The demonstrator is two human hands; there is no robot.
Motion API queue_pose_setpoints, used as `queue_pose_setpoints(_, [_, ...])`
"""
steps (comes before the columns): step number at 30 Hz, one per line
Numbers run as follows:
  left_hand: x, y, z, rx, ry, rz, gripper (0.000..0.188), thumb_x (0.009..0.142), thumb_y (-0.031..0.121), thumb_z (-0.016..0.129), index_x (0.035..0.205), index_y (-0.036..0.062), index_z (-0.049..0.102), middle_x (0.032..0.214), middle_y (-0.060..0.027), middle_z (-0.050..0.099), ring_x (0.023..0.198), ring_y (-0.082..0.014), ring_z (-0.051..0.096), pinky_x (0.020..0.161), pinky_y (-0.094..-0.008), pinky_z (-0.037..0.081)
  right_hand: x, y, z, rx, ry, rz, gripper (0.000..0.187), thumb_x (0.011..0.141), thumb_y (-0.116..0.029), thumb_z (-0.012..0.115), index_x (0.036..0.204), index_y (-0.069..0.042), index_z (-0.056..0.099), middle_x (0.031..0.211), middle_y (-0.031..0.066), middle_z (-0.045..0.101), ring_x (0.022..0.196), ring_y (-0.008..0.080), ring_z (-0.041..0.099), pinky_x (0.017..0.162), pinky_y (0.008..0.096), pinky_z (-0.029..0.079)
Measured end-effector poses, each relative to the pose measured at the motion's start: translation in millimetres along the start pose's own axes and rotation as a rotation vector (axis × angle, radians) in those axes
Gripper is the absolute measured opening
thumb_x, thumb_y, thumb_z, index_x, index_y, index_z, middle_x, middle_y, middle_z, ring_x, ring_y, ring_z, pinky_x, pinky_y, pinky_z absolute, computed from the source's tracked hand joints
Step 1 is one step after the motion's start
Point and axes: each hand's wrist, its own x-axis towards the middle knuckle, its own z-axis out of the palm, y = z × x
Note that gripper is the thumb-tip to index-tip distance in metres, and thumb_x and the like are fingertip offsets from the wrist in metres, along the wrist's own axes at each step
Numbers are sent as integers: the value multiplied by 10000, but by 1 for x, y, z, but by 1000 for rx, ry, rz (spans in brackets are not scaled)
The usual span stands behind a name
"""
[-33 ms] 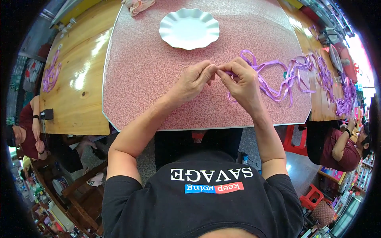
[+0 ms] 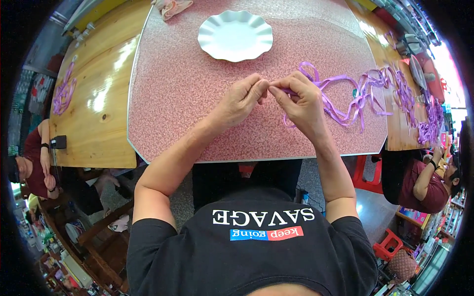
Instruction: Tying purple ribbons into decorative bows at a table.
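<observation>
Both hands meet near the centre of the head-camera view, fingertips touching, above a pink speckled tabletop point(image 2: 173, 98). My left hand point(image 2: 242, 98) has thumb and forefinger pinched together; I cannot tell what, if anything, is between them. My right hand point(image 2: 301, 101) is closed on a flat purple ribbon point(image 2: 340, 77), a strip of it showing inside the curled fingers. The rest loops loosely across the right of the frame, onto a wooden table point(image 2: 397, 137).

At top centre sits a white scalloped plate point(image 2: 236, 37); a crumpled cloth point(image 2: 172, 7) lies to its upper left. At far left is a separate purple tangle point(image 2: 64, 93).

I judge this to be close fingertip work on the ribbon. The next move seems to call for a steady pinch from both hands and enough slack that the loops do not snag.
</observation>
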Motion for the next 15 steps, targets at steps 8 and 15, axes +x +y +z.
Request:
queue_pose_setpoints(8, [-8, 22, -3, -119, -13, -85, 185, 1015, 228, 530, 1026, 44, 531, 837, 3, 535, 781, -75, 510, 696, -228, 438, -1, -1, -14, 275, -83, 274, 120, 887, -101, 695, 963, -9, 705, 754, -17, 600, 690, 59, 535, 564, 204, 395])
queue_pose_setpoints(15, [-24, 42, 0, -312, 47, -169, 145, 926, 145, 667, 1003, 49, 589, 958, -25, 610, 886, -81, 559, 800, -247, 465, 5, -5, -23, 969, -87, 639, 159, 905, -94, 658, 1044, -19, 677, 672, -61, 517, 526, 12, 362, 450, 176, 257])
